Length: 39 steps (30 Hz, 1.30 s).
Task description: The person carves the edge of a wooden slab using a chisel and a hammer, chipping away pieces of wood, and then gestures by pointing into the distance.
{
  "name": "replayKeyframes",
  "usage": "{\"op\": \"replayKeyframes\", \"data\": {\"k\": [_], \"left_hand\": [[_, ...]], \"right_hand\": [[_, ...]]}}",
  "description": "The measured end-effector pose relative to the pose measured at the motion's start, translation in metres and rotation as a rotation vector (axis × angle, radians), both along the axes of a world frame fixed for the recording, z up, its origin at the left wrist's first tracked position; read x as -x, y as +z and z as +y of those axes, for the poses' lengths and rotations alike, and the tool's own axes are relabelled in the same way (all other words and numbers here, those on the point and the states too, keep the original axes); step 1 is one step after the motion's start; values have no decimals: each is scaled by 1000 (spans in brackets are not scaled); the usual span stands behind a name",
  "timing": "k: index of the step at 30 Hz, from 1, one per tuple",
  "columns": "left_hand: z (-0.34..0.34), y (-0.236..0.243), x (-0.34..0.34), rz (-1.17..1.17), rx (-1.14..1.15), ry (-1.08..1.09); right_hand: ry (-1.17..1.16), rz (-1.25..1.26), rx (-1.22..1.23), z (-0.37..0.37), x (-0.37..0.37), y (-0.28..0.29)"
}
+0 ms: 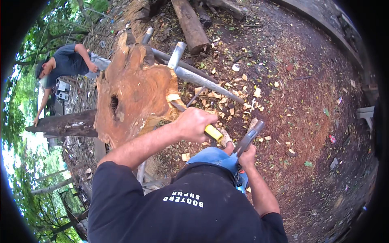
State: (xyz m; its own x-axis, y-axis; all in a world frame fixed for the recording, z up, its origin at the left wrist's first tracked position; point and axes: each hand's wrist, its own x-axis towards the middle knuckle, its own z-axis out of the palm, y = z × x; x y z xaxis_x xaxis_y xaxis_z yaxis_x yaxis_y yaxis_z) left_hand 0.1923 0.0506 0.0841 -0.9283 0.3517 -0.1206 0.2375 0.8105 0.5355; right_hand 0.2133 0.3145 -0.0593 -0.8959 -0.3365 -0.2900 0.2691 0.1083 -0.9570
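Note:
My left hand (193, 124) is closed round a chisel (214, 133) with a yellow handle. The blade points left into the splintered right edge of a large, irregular wood slab (139, 87), where pale chips stick out. A dark hollow (114, 104) shows in the slab's face. Lower right of the chisel, my right hand (247, 156) grips a hammer (253, 131). The hammer's metal head is up, apart from the chisel's butt end. Much of the hammer's handle is hidden by my hand.
Grey metal pipes (208, 86) stand beside and beneath the slab. Wood chips (227, 101) litter the leafy ground around my feet. Logs (190, 28) lie at the far side. Another person (71, 60) stands at the left, one hand near a dark beam (67, 123).

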Motion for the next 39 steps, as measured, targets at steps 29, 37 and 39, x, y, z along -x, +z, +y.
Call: {"op": "replayKeyframes", "data": {"k": [29, 37, 39], "left_hand": [[6, -4, 13, -68, 188, 28], [-4, -15, -15, -115, 199, -120], [3, -13, -12, -83, 142, -112]], "right_hand": [[143, 185, 80, -63, -22, 10], [95, 424, 345, -40, -29, 3], [187, 401, 217, -52, -29, -1]]}}
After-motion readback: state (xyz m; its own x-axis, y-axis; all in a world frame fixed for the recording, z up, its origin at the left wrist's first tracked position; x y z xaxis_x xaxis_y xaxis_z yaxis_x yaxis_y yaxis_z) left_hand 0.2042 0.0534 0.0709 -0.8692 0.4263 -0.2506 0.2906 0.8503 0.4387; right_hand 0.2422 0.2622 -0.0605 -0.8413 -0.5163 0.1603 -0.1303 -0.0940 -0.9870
